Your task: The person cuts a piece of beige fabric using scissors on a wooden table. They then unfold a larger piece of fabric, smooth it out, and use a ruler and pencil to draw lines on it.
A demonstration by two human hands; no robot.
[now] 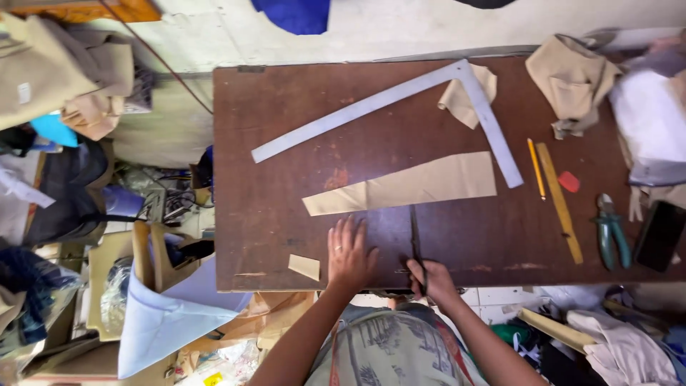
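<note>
Left hand (349, 255): flat, fingers spread, palm down on dark brown wooden table (271, 143), holding nothing, just below long tapered tan fabric piece (404, 186). Right hand (434, 279): closed around handles of dark metal scissors (416, 243), blades pointing at fabric's lower edge. Grey metal L-square ruler (400, 104) lies above. Teal-handled pliers (612, 232) at right.
</note>
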